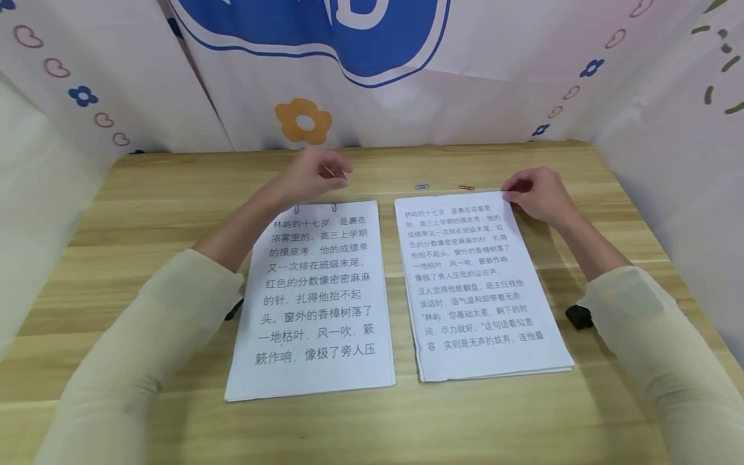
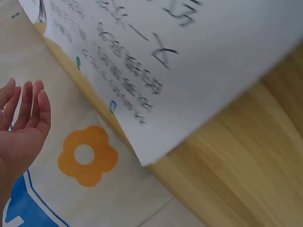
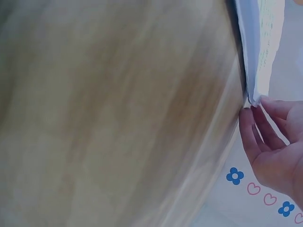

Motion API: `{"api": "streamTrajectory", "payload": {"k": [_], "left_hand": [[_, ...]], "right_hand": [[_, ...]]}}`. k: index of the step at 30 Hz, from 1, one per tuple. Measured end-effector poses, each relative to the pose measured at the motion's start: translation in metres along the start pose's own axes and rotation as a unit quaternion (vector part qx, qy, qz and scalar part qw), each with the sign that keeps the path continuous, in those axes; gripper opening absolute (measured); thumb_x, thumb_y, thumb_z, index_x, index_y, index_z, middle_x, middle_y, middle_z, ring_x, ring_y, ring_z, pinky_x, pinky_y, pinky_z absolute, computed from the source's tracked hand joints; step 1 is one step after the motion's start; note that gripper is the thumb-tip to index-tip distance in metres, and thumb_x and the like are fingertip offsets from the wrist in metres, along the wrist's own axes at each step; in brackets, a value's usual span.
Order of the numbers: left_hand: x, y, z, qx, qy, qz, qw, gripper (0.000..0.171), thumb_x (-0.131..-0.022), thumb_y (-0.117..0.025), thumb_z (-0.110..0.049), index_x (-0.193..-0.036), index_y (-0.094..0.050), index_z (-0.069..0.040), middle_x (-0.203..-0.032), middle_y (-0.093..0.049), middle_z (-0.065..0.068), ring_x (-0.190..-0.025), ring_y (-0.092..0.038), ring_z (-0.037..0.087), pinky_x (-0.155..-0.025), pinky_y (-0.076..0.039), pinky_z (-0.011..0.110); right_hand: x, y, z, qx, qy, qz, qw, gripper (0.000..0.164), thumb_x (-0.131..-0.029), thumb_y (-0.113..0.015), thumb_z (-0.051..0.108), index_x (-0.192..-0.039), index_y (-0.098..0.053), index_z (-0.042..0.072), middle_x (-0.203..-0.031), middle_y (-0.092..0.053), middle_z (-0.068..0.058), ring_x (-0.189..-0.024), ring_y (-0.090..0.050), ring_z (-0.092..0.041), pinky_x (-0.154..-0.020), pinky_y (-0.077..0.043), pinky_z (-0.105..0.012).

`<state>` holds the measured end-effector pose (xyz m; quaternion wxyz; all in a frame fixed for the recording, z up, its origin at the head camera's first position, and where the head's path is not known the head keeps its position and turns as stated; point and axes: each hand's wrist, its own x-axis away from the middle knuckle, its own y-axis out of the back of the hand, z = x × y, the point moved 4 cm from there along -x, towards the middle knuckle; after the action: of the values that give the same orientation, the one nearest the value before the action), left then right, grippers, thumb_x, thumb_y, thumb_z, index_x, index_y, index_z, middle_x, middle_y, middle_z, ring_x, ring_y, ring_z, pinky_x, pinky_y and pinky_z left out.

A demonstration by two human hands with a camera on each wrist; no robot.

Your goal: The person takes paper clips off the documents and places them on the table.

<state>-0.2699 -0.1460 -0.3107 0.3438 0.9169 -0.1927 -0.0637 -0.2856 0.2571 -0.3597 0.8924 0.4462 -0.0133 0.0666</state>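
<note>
Right fingers [image 3: 248, 134] pinch paper [image 1: 473, 284]; left fingers [image 2: 44, 111] half-curled

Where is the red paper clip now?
In the head view, the red paper clip lies right of centre, beyond the top edge of the right paper stack, between the blue clip and the right hand.

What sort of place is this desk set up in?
Probably an indoor work booth or corner, though the wider room is out of view: a wood-grain tabletop edged by patterned white sheeting, with a left paper stack and a right paper stack lying on it.
</note>
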Motion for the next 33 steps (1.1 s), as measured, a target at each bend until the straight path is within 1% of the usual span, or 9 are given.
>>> {"api": "streamTrajectory", "payload": {"k": [4,6,9,12,17,21,24,28,33], "left_hand": [[0.009,0.005,0.012,-0.044,-0.005,-0.001,0.9990,0.028,-0.097,-0.067,0.001,-0.124,-0.066,0.008,-0.108,-0.069,0.022,-0.102,-0.066,0.033,-0.094,-0.054,0.043],[0.014,0.009,0.016,-0.064,-0.009,-0.006,0.9979,0.028,-0.097,-0.067,0.002,-0.124,-0.066,0.008,-0.108,-0.069,0.022,-0.103,-0.066,0.034,-0.094,-0.054,0.045],[0.022,0.013,0.026,-0.088,0.000,-0.007,0.9961,0.028,-0.098,-0.066,0.001,-0.125,-0.065,0.009,-0.111,-0.069,0.024,-0.106,-0.065,0.036,-0.096,-0.053,0.048],[0.029,0.019,0.035,-0.106,0.015,-0.005,0.9942,0.029,-0.098,-0.066,0.000,-0.126,-0.065,0.008,-0.113,-0.068,0.024,-0.108,-0.064,0.037,-0.098,-0.051,0.050],[0.045,0.030,0.047,-0.121,0.033,-0.008,0.9921,0.029,-0.098,-0.067,0.000,-0.126,-0.065,0.008,-0.119,-0.067,0.025,-0.111,-0.062,0.038,-0.101,-0.049,0.052],[0.057,0.040,0.056,-0.138,0.049,-0.011,0.9892,0.028,-0.098,-0.066,0.000,-0.125,-0.065,0.009,-0.123,-0.066,0.027,-0.113,-0.061,0.040,-0.100,-0.048,0.054],[0.063,0.045,0.064,-0.150,0.061,-0.012,0.9867,0.029,-0.099,-0.065,-0.001,-0.126,-0.065,0.010,-0.126,-0.065,0.029,-0.114,-0.059,0.042,-0.100,-0.047,0.056],[0.069,0.049,0.070,-0.159,0.075,-0.011,0.9843,0.029,-0.098,-0.066,-0.002,-0.126,-0.065,0.010,-0.126,-0.064,0.029,-0.115,-0.058,0.042,-0.100,-0.046,0.056],[0.072,0.052,0.077,-0.153,0.099,-0.002,0.9832,0.030,-0.099,-0.064,0.001,-0.127,-0.063,0.010,-0.126,-0.063,0.029,-0.115,-0.057,0.042,-0.100,-0.047,0.056]], "right_hand": [[0.001,0.000,0.004,0.020,0.015,-0.014,1.000,0.022,-0.103,-0.061,0.008,-0.120,-0.067,-0.006,-0.121,-0.064,-0.027,-0.109,-0.056,-0.038,-0.092,-0.047,-0.047],[0.002,0.001,0.009,0.028,0.024,-0.024,0.999,0.023,-0.103,-0.059,0.008,-0.120,-0.067,-0.006,-0.125,-0.063,-0.027,-0.114,-0.055,-0.040,-0.096,-0.046,-0.053],[0.004,0.001,0.019,0.039,0.038,-0.037,0.998,0.023,-0.103,-0.058,0.007,-0.120,-0.068,-0.005,-0.130,-0.062,-0.027,-0.120,-0.053,-0.042,-0.101,-0.046,-0.056],[0.008,0.000,0.031,0.039,0.062,-0.049,0.996,0.022,-0.102,-0.058,0.004,-0.119,-0.070,-0.005,-0.131,-0.064,-0.027,-0.122,-0.054,-0.042,-0.102,-0.047,-0.057],[0.012,-0.005,0.050,0.013,0.125,-0.065,0.990,0.019,-0.098,-0.062,-0.002,-0.113,-0.072,-0.007,-0.122,-0.069,-0.027,-0.116,-0.060,-0.042,-0.096,-0.050,-0.054],[0.012,-0.012,0.064,-0.007,0.155,-0.046,0.987,0.017,-0.097,-0.064,-0.002,-0.110,-0.073,-0.006,-0.119,-0.071,-0.025,-0.115,-0.062,-0.041,-0.094,-0.052,-0.052],[0.012,-0.019,0.072,-0.009,0.163,-0.023,0.986,0.016,-0.097,-0.065,-0.001,-0.110,-0.073,-0.005,-0.119,-0.072,-0.024,-0.114,-0.063,-0.038,-0.094,-0.053,-0.050],[0.011,-0.026,0.082,-0.010,0.173,0.000,0.985,0.017,-0.098,-0.065,-0.001,-0.112,-0.073,-0.006,-0.118,-0.072,-0.023,-0.112,-0.064,-0.037,-0.095,-0.054,-0.050],[0.009,-0.034,0.091,-0.012,0.192,0.014,0.981,0.016,-0.098,-0.066,0.000,-0.111,-0.074,-0.006,-0.116,-0.073,-0.022,-0.110,-0.066,-0.035,-0.095,-0.054,-0.049]]}}
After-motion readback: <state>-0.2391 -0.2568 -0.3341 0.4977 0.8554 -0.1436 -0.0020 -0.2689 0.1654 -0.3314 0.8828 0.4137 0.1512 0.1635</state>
